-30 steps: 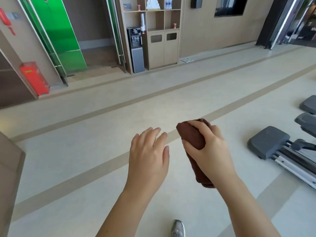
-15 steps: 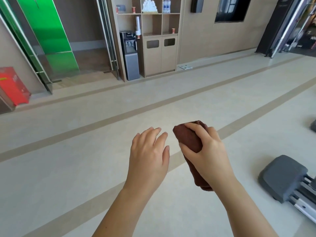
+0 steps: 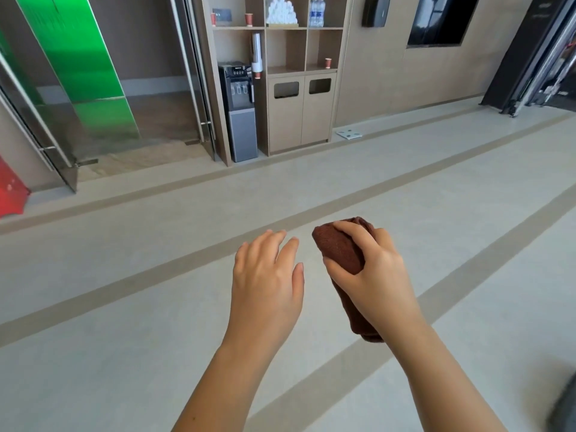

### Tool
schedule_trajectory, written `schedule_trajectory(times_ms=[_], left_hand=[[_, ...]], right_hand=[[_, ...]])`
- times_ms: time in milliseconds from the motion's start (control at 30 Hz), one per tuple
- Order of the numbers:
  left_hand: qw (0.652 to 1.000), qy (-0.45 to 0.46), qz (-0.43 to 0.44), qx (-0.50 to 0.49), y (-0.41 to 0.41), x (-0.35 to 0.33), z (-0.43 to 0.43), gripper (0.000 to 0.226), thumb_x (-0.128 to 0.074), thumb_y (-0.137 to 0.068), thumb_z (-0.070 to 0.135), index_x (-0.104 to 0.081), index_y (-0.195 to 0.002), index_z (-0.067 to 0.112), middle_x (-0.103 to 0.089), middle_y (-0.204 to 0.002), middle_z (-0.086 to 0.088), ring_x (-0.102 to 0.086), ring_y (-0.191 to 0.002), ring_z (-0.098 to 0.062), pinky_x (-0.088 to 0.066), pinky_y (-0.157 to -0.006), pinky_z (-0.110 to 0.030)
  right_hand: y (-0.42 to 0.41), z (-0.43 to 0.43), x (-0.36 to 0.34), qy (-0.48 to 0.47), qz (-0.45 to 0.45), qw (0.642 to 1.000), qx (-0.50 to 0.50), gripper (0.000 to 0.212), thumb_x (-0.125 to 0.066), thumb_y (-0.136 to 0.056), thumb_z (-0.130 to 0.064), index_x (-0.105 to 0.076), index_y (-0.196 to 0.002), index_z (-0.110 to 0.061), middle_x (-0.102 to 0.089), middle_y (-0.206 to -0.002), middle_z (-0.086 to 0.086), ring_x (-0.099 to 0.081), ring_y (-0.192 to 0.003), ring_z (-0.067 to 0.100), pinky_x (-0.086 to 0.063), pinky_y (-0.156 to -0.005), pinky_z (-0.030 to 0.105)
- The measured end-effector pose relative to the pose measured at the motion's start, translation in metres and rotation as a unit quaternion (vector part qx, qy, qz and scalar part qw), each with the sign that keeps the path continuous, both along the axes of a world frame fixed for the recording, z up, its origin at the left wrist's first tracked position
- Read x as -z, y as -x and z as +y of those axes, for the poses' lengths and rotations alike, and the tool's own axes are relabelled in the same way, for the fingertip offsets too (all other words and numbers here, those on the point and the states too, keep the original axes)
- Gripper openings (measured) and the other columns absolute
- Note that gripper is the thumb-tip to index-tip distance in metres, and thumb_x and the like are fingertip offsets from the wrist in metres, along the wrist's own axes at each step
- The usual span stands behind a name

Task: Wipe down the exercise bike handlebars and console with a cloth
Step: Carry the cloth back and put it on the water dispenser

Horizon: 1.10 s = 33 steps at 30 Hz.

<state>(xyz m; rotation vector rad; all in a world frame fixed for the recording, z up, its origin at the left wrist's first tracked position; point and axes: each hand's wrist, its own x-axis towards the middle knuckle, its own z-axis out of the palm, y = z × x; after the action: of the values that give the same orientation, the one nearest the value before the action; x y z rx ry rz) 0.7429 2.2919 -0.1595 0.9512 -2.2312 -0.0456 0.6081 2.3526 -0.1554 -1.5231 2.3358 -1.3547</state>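
Note:
My right hand (image 3: 372, 272) is shut around a rolled dark brown cloth (image 3: 339, 247), held out in front of me above the floor. The roll sticks out above my fingers and hangs below my wrist. My left hand (image 3: 268, 275) hovers palm down just left of the cloth, fingers loosely spread, holding nothing and not touching the cloth. No exercise bike, handlebars or console are in view.
A wooden shelf cabinet (image 3: 299, 113) with a water dispenser (image 3: 238, 110) beside it stands against the far wall. Glass doors with a green panel (image 3: 81, 76) are at the left. A dark blurred machine part (image 3: 565, 403) shows at the bottom right corner.
The view has swung left and up: the grey gym machine at the right has slid almost out of frame and the cabinet appears closer. Both hands keep the same pose.

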Motion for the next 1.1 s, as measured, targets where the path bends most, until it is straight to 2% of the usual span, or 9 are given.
schedule_trajectory(times_ms=[200, 333, 567, 733, 900, 1100], left_hand=[[0.999, 0.003, -0.019, 0.029, 0.087, 0.006, -0.120, 0.029, -0.071, -0.075, 0.007, -0.065, -0.103, 0.001, -0.065, -0.107, -0.018, -0.059, -0.104, -0.036, -0.044, -0.089, -0.052], [0.999, 0.011, -0.017, 0.030, 0.182, 0.012, -0.221, 0.029, -0.068, -0.077, 0.007, -0.064, -0.105, 0.001, -0.064, -0.110, -0.019, -0.057, -0.106, -0.037, -0.043, -0.090, -0.054], [1.000, -0.014, -0.013, 0.020, 0.305, -0.004, -0.371, 0.030, -0.071, -0.075, 0.005, -0.065, -0.104, 0.000, -0.065, -0.108, -0.019, -0.059, -0.104, -0.038, -0.045, -0.089, -0.056], [1.000, -0.024, -0.013, -0.011, 0.354, 0.001, -0.481, 0.032, -0.072, -0.074, 0.006, -0.065, -0.106, 0.002, -0.065, -0.109, -0.018, -0.059, -0.104, -0.037, -0.044, -0.089, -0.056], [0.999, -0.037, -0.018, -0.005, 0.402, 0.025, -0.606, 0.031, -0.069, -0.078, 0.010, -0.064, -0.108, 0.004, -0.064, -0.113, -0.015, -0.057, -0.109, -0.035, -0.043, -0.093, -0.055], [0.998, -0.064, -0.013, -0.024, 0.437, 0.020, -0.778, 0.034, -0.056, -0.088, 0.018, -0.057, -0.121, 0.008, -0.056, -0.128, -0.012, -0.045, -0.123, -0.030, -0.029, -0.105, -0.048]], right_hand=[[0.092, -0.114, 0.009, 0.001, -0.004, 1.000, 0.024, 0.044, -0.069, -0.074, -0.028, -0.055, -0.114, -0.040, -0.051, -0.109, 0.000, -0.052, -0.082, 0.015, -0.039, -0.071, 0.024], [0.183, -0.214, 0.018, 0.014, -0.003, 0.999, 0.036, 0.044, -0.068, -0.075, -0.028, -0.054, -0.115, -0.041, -0.051, -0.113, 0.000, -0.055, -0.085, 0.018, -0.039, -0.072, 0.024], [0.307, -0.369, 0.005, 0.002, 0.001, 1.000, 0.013, 0.044, -0.067, -0.075, -0.029, -0.053, -0.114, -0.043, -0.049, -0.116, -0.001, -0.057, -0.092, 0.022, -0.038, -0.071, 0.023], [0.358, -0.483, 0.005, -0.005, 0.012, 1.000, -0.019, 0.046, -0.068, -0.074, -0.030, -0.053, -0.117, -0.041, -0.049, -0.117, -0.001, -0.055, -0.099, 0.021, -0.042, -0.074, 0.026], [0.398, -0.615, 0.018, -0.008, 0.022, 0.999, -0.025, 0.046, -0.067, -0.074, -0.031, -0.053, -0.117, -0.040, -0.050, -0.112, 0.000, -0.058, -0.092, 0.023, -0.050, -0.074, 0.033], [0.437, -0.785, 0.016, -0.019, 0.035, 0.999, -0.028, 0.045, -0.068, -0.076, -0.029, -0.054, -0.118, -0.036, -0.051, -0.112, 0.002, -0.058, -0.094, 0.025, -0.048, -0.075, 0.031]])
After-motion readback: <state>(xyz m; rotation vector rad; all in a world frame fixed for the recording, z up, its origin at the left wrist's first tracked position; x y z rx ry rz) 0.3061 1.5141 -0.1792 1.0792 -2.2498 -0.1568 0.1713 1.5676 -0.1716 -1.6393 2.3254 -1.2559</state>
